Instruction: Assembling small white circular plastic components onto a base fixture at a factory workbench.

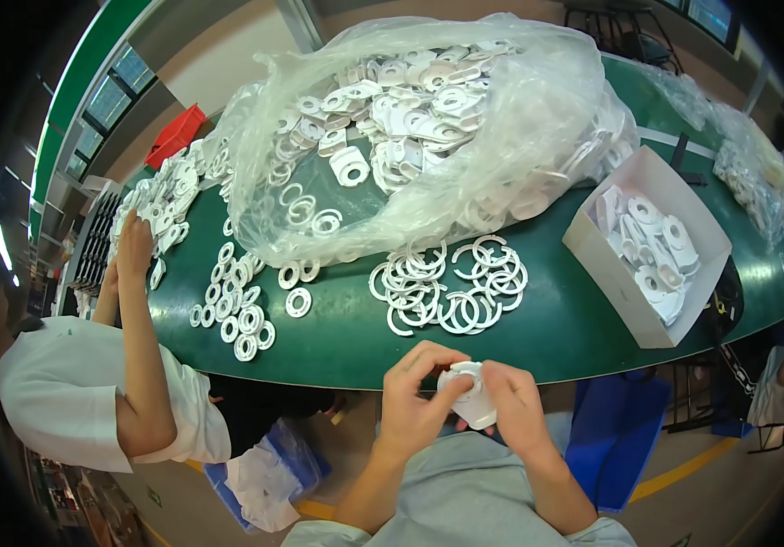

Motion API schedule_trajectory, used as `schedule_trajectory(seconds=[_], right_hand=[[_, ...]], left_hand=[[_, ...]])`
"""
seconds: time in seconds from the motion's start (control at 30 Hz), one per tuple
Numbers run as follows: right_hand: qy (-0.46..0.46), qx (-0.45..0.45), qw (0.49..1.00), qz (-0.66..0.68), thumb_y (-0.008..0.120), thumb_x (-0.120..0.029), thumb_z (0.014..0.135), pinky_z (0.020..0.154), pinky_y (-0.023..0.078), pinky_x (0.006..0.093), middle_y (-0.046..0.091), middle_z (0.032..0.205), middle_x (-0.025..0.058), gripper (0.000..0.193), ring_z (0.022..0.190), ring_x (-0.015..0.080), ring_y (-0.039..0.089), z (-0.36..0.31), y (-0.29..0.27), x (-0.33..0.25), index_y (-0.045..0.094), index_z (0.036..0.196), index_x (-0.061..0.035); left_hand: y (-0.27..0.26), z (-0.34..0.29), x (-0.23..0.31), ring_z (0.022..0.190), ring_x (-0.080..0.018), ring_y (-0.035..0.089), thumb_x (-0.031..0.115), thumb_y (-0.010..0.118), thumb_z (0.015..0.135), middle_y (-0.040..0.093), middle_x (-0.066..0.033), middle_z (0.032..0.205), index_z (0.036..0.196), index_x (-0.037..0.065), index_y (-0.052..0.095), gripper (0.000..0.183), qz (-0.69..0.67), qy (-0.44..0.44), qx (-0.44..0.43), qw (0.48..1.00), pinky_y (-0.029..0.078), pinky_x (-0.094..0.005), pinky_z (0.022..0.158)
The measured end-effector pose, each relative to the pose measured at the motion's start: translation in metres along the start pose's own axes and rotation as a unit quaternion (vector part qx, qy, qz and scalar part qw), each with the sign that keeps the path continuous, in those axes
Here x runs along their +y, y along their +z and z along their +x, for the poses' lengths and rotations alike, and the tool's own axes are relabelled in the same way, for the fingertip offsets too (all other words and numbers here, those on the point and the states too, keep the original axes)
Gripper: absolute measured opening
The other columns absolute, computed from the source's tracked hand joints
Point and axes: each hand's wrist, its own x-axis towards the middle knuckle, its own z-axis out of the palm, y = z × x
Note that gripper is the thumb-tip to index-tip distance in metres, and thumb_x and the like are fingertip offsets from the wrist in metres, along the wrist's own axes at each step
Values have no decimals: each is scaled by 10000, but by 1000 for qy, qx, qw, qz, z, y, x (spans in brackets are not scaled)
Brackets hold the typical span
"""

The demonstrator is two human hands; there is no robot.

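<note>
The left hand, its fingers curled and thumb laid across the ring face, grips a white plastic part; the right hand, partly closed, holds the same part from the other side, in front of the wearer at the table's near edge. Just beyond lie loose white rings in a tangled heap, with small round pieces to the left. A large clear bag of white parts blocks the middle, and an open white box stands to the right. A co-worker's arm reaches over the left side. Green tabletop shows between the round pieces and rings, and between rings and box; a blue bin sits below the edge, right.
</note>
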Motion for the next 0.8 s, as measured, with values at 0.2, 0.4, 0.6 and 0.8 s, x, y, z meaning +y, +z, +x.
schedule_trajectory(seconds=[0.2,0.4,0.6,0.8], right_hand=[[5,-33,999,39,303,-400,1017,376,388,202,646,766,105,504,530,127,617,4,-7,-6,558,986,33],[28,-74,997,14,383,-352,993,399,384,189,652,794,98,407,567,113,625,-1,-5,-10,565,982,12],[-110,79,982,-128,515,-175,917,456,435,195,652,895,105,286,650,156,661,-25,-25,-62,562,1108,33],[-301,392,834,-243,529,-161,935,682,474,250,624,1035,124,325,815,150,610,-16,-128,-129,540,1157,76]], left_hand=[[-15,0,21,925,-148,591,-99,640,764,562,-67,928,1187,-45,560,433,-75,-95,-97,988,502,-251,769],[-18,0,10,847,-144,625,-77,666,787,611,-93,991,1093,-67,595,314,-139,-138,-97,976,523,-256,738],[-42,42,20,728,-143,616,56,747,742,647,-55,826,1019,25,655,293,52,6,-44,998,491,-258,644],[-106,181,-47,746,-292,608,119,671,785,615,-125,797,879,46,702,123,450,107,138,876,479,-393,676]])
